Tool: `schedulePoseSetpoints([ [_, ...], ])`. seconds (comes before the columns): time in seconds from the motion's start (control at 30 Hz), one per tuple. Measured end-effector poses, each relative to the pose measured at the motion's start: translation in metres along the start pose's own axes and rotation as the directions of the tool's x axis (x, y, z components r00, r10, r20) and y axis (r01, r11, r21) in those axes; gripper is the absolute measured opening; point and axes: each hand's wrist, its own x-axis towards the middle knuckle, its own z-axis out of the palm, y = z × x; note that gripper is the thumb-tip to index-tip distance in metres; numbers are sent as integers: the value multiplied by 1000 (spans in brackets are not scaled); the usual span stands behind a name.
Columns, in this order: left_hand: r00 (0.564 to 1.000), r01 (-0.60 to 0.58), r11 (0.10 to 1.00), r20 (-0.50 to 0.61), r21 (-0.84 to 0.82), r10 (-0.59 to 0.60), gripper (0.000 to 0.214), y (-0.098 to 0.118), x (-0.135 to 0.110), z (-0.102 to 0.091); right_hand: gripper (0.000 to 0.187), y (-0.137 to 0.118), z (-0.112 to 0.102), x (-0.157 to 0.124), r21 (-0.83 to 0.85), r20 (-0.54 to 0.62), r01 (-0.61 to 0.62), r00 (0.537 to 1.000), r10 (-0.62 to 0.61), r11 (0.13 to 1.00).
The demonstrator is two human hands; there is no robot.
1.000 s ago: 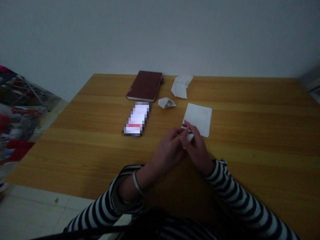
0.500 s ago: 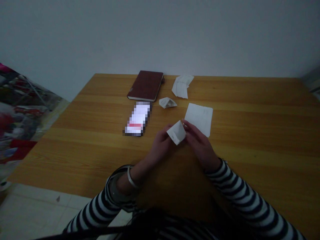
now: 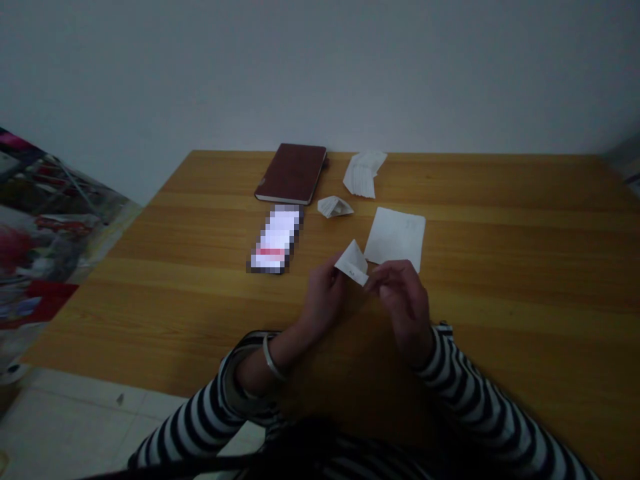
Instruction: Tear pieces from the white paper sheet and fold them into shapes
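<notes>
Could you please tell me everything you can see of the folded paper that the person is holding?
The folded paper is white and small, creased into flat faces with a pointed top and a small dark mark near its lower edge. It is tilted over the wooden table, near the flat sheet. The left hand holds its left side; the right hand has fingertips at its lower right corner, contact unclear.

Carries no readable text or number: shows only a small undecipherable dark mark (image 3: 351, 272) on folded paper (image 3: 353, 257), faint traces (image 3: 412, 225) on square sheet (image 3: 394, 241), and pixelation on phone screen (image 3: 278, 233).
</notes>
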Motion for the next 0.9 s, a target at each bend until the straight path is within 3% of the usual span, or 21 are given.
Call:
schedulePoseSetpoints([
  [0.13, 970, -232, 948, -22, 219, 243, 31, 5, -1, -4, 27, 8, 8, 3, 326, -25, -314, 940, 340, 892],
  [0.2, 953, -296, 923, 11, 245, 303, 37, 8, -2, -3, 23, 17, 7, 6, 423, -33, -365, 909, 416, 829],
  [0.3, 941, -334, 935, 97, 123, 324, 55, 11, -5, 0, 18, 28, -5, 15, 547, -20, -396, 875, 484, 738],
  [0.37, 947, -270, 962, 167, -43, 274, 59, 14, -4, 0, 16, 32, -17, 21, 581, 56, -455, 850, 524, 675],
  [0.47, 967, -61, 956, 218, -288, 128, 43, 19, 0, -3, 15, 32, -28, 26, 575, 160, -520, 829, 536, 632],
  [0.6, 972, 115, 913, 234, -391, -22, 35, 24, 4, -8, 29, 27, -26, 25, 487, 273, -572, 817, 508, 660],
  [0.73, 955, 165, 880, 294, -444, -31, 26, 28, 4, -9, 29, 26, -17, 20, 483, 290, -570, 821, 492, 665],
  [0.9, 964, 178, 779, 264, -601, -17, 16, 25, 6, -12, 29, 22, -14, 17, 434, 314, -545, 838, 446, 718],
])
